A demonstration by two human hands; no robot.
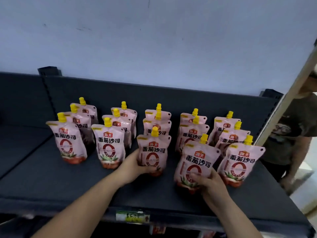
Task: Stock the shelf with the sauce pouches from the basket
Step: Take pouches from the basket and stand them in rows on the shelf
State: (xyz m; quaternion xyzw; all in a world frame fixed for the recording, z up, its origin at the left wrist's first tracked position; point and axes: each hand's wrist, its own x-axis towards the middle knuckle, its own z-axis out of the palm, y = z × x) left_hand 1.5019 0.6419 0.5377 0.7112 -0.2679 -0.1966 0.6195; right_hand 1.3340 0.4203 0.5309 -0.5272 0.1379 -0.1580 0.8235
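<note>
Several pink sauce pouches with yellow caps stand upright in rows on the dark shelf. My left hand grips the lower left side of the front pouch of the middle row. My right hand holds the bottom of another pouch, which stands nearest the shelf's front, in front of the fourth row. To its right stands the front pouch of the last row. No basket is in view.
A pale wall rises behind the shelf's dark back panel. A price tag hangs on the front edge. A person in a dark shirt stands past the shelf's right end, behind a slanted post.
</note>
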